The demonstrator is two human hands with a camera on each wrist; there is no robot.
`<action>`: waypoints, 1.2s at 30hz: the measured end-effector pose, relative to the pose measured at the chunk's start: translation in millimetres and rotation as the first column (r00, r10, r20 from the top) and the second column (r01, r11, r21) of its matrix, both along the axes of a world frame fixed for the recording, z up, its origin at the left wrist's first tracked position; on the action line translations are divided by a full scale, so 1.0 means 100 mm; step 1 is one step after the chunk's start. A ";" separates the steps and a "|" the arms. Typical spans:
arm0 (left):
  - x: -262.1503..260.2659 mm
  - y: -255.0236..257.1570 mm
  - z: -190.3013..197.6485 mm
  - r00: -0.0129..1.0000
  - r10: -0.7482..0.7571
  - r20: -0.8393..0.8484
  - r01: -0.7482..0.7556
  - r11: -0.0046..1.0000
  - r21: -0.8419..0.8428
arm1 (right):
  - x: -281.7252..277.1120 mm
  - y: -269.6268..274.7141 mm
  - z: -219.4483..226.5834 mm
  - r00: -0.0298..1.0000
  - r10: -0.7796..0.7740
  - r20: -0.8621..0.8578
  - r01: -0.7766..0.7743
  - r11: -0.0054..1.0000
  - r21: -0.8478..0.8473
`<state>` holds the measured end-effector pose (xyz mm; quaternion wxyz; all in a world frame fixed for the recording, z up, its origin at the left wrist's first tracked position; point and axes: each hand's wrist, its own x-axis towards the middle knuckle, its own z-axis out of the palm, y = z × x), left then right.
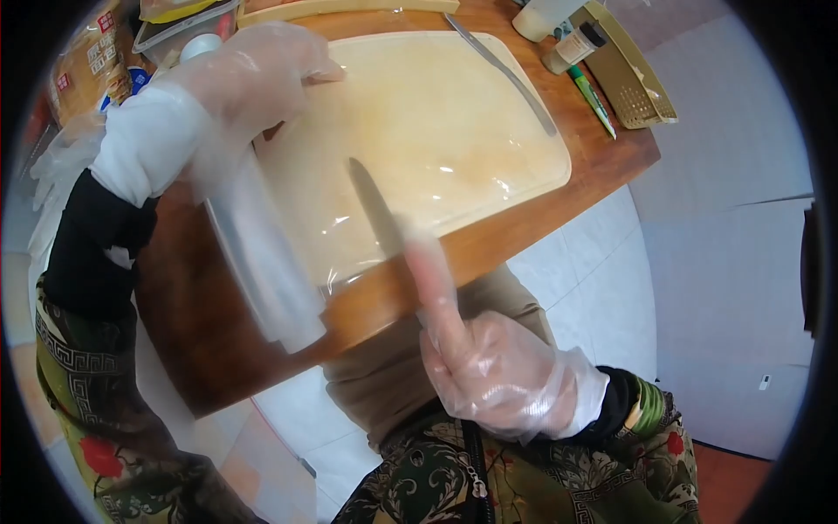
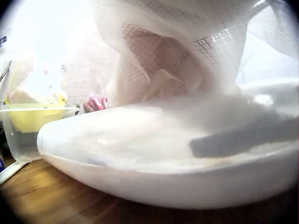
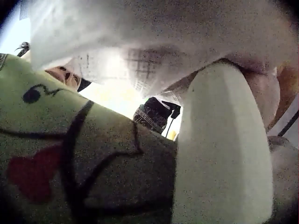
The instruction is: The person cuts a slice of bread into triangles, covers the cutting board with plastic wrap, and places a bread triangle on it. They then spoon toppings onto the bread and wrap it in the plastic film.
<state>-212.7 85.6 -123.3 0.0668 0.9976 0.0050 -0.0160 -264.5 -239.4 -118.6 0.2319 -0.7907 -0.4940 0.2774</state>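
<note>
Knife (image 1: 371, 199) gripped in the gloved right hand (image 1: 493, 375) – fingers curled, thumb laid out lengthwise, handle mostly hidden. The hand is placed off the near edge of the wooden surface (image 1: 192, 306); the blade is pointed forward over the cutting board (image 1: 410, 113), its long axis slanted away from the body and leftward. Contact between blade and board cannot be judged.

Gloved left hand (image 1: 262, 79) is placed over the board's far left part, fingertips directed rightward; how far its fingers are closed, and whether anything is held, cannot be told.

Key relation, as judged: the blade's line, if extended, is met by the left hand's fingers – a gap to be minded in any forward push. A second knife (image 1: 511, 74) is seen along the board's far right edge, well apart from both hands.
</note>
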 end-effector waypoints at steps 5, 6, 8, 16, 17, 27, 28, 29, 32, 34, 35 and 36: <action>-0.01 0.02 0.05 0.998 -0.068 0.011 0.068 0.998 -0.004 | 0.05 -0.04 -0.10 0.960 0.135 0.246 -0.164 0.981 0.105; -0.01 -0.01 0.08 0.998 -0.065 0.013 0.065 0.998 0.002 | 0.04 -0.09 -0.10 0.934 0.150 0.324 -0.199 0.973 0.121; -0.02 -0.10 0.10 0.994 0.085 -0.065 -0.092 0.989 -0.113 | 0.04 -0.23 -0.13 0.859 0.172 0.482 -0.273 0.951 0.147; 0.01 -0.23 0.22 0.986 0.018 -0.167 0.011 0.985 0.174 | 0.24 -0.31 0.08 0.855 0.170 0.489 -0.249 0.964 0.099; -0.01 -0.20 0.20 0.992 0.006 -0.126 0.012 0.990 0.139 | 0.25 -0.28 0.07 0.856 0.171 0.488 -0.251 0.962 0.103; -0.18 -0.07 -0.07 0.979 -0.053 0.196 0.062 0.997 -0.043 | 0.35 -0.12 -0.11 0.931 0.196 0.308 -0.293 0.904 0.311; -0.21 -0.07 -0.07 0.960 -0.108 0.258 0.117 0.993 -0.018 | 0.35 -0.12 -0.11 0.923 0.177 0.341 -0.283 0.913 0.295; -0.24 -0.08 -0.06 0.933 -0.165 0.319 0.171 0.985 0.011 | 0.36 -0.12 -0.07 0.924 0.179 0.339 -0.285 0.912 0.296; -0.37 -0.16 -0.02 0.897 -0.132 0.423 0.111 0.991 0.074 | 0.40 -0.14 -0.01 0.656 0.407 0.636 -0.487 0.872 -0.055; -0.48 -0.24 0.00 0.861 -0.046 0.506 -0.005 0.995 0.099 | 0.38 -0.15 -0.06 0.801 0.334 0.497 -0.420 0.905 0.069; -0.53 -0.27 0.00 0.808 0.036 0.589 -0.126 0.986 0.112 | 0.37 -0.15 -0.10 0.802 0.335 0.495 -0.421 0.904 0.071; -0.58 -0.30 0.01 0.809 0.037 0.587 -0.128 0.985 0.114 | 0.35 -0.14 -0.15 0.880 0.271 0.390 -0.368 0.909 0.198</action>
